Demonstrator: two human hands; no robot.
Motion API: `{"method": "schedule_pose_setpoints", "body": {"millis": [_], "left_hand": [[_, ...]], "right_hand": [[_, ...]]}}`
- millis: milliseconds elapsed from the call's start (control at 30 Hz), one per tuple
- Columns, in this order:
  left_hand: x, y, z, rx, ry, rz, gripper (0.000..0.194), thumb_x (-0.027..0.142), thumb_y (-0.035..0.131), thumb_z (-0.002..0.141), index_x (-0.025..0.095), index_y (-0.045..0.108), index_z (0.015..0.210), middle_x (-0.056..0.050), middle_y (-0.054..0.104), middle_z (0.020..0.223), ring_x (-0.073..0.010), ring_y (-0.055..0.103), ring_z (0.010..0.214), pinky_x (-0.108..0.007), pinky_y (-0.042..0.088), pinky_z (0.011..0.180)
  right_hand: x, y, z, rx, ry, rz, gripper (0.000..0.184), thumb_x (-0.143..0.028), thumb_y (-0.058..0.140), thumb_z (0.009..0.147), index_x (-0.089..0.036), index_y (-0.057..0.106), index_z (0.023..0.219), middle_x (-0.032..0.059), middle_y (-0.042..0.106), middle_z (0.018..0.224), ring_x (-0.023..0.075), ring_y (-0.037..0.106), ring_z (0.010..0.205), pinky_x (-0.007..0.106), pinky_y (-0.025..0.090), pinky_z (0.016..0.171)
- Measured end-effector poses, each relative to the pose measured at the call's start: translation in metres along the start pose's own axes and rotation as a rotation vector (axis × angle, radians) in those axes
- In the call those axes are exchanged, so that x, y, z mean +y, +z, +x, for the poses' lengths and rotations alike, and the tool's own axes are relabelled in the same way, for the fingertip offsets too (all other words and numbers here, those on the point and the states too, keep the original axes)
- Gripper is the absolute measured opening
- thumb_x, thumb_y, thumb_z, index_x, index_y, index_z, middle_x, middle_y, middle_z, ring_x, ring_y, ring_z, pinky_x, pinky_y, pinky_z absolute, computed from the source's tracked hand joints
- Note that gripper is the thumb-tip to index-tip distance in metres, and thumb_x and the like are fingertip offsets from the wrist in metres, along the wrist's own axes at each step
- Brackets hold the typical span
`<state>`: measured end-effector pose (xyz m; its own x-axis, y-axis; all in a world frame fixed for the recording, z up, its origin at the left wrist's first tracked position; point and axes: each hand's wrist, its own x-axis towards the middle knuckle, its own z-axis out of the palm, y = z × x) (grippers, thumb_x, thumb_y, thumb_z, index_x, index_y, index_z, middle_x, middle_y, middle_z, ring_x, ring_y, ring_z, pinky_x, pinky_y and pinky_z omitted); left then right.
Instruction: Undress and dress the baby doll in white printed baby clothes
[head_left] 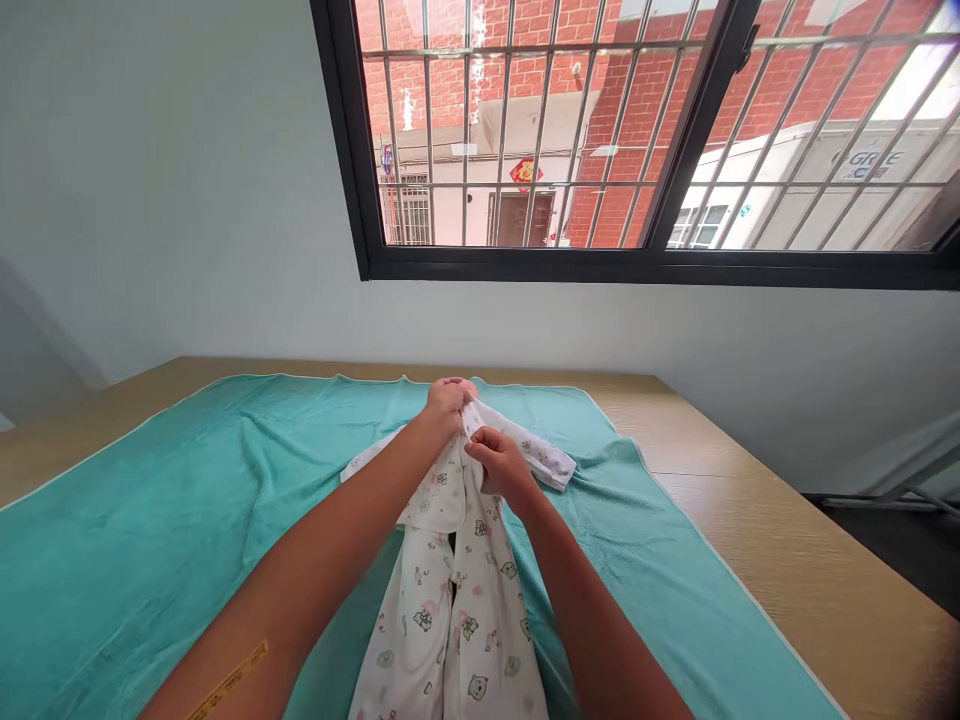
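A white baby romper (pixel 435 500) with small printed animals lies front up, its sleeves spread and its legs toward me. At its neckline my left hand (pixel 450 393) is closed on the cloth, with a bit of pink showing by the fingers. My right hand (pixel 496 455) pinches the edge of the front opening on the chest, a little lower and to the right. The right-side sleeve (pixel 551 462) stretches out past my right hand. My left forearm covers part of the other sleeve. A dark gap shows between the legs.
Under the romper a turquoise blanket (pixel 187 510) with some wrinkles covers much of the wooden table (pixel 750 510). Behind the table stand a pale wall (pixel 187 200) and a dark-framed window (pixel 517 265) with metal bars. A metal frame (pixel 900 490) is at the far right.
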<state>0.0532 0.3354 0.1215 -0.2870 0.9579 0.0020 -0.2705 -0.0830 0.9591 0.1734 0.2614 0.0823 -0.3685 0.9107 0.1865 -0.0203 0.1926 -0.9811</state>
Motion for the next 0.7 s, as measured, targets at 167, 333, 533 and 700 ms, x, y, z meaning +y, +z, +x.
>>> {"method": "schedule_pose_setpoints", "body": {"millis": [167, 333, 533, 700], "left_hand": [[0.029, -0.024, -0.004, 0.076, 0.194, 0.205, 0.033, 0.0, 0.042, 0.075, 0.014, 0.049, 0.104, -0.007, 0.056, 0.109, -0.0091, 0.056, 0.096, -0.021, 0.043, 0.084], [0.029, -0.045, -0.01, 0.019, 0.256, 0.459, 0.024, 0.005, 0.044, 0.074, 0.017, 0.054, 0.093, -0.01, 0.063, 0.104, -0.0177, 0.06, 0.096, -0.03, 0.049, 0.084], [-0.016, -0.074, -0.059, -0.225, 0.353, 0.771, 0.025, 0.009, 0.056, 0.07, 0.014, 0.065, 0.093, -0.011, 0.066, 0.112, -0.0262, 0.057, 0.113, -0.044, 0.039, 0.106], [-0.063, -0.103, -0.113, -0.307, 0.579, 1.077, 0.044, 0.028, 0.046, 0.091, 0.014, 0.051, 0.132, -0.014, 0.037, 0.151, -0.0274, 0.029, 0.141, -0.051, 0.025, 0.116]], "right_hand": [[0.003, 0.01, -0.003, -0.081, -0.054, -0.289, 0.017, -0.027, 0.054, 0.074, -0.019, 0.045, 0.063, -0.0054, 0.044, 0.058, 0.0089, 0.036, 0.054, 0.023, 0.027, 0.052], [-0.004, 0.022, -0.016, -0.153, -0.177, -0.84, 0.025, -0.026, 0.054, 0.078, -0.017, 0.046, 0.057, -0.0032, 0.048, 0.055, 0.0092, 0.035, 0.055, 0.026, 0.02, 0.054], [-0.012, 0.021, -0.016, -0.381, -0.139, -0.7, 0.031, -0.035, 0.051, 0.087, -0.017, 0.052, 0.061, -0.0033, 0.054, 0.058, 0.0088, 0.041, 0.055, 0.024, 0.025, 0.054], [-0.023, 0.004, -0.021, -0.145, -0.082, -0.909, 0.028, -0.044, 0.065, 0.076, -0.018, 0.055, 0.075, -0.0021, 0.058, 0.071, 0.0113, 0.045, 0.062, 0.024, 0.026, 0.056]]}}
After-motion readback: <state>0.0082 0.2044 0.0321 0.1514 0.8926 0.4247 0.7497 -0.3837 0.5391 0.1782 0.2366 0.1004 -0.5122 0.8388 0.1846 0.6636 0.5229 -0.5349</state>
